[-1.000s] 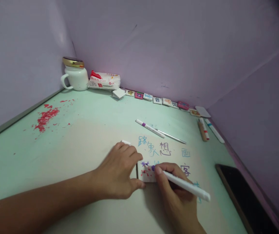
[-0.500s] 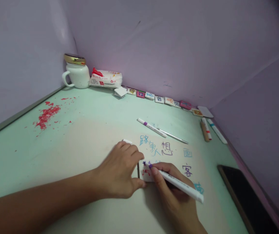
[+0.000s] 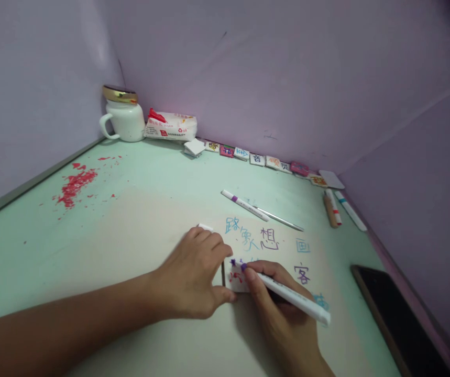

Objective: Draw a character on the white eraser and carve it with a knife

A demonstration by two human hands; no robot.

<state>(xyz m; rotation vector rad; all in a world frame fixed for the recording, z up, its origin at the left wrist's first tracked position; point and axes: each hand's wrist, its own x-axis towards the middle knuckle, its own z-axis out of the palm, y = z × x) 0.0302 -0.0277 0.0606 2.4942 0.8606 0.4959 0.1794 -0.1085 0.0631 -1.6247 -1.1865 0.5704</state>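
Observation:
My right hand (image 3: pixel 287 319) is closed around a white marker (image 3: pixel 295 296) with a purple tip end, held slanting. The tip meets a small white tile (image 3: pixel 237 281) that bears red strokes and purple marks. My left hand (image 3: pixel 199 275) holds this tile, index finger at its upper edge and thumb at its lower edge. A white piece (image 3: pixel 205 228) sticks out beyond the left hand's other fingers, mostly hidden. Blue and purple characters (image 3: pixel 269 239) are written on the tabletop around the tile.
A purple-banded cap or marker (image 3: pixel 244 205) and a thin silver rod (image 3: pixel 280 218) lie beyond my hands. Several lettered tiles (image 3: pixel 257 159) line the back wall, beside a tissue pack (image 3: pixel 172 125) and lidded white mug (image 3: pixel 126 120). Markers (image 3: pixel 350 210) and a phone (image 3: pixel 397 319) lie right.
The marker in my right hand has shifted very slightly to the right on the tile. My left hand stays in place.

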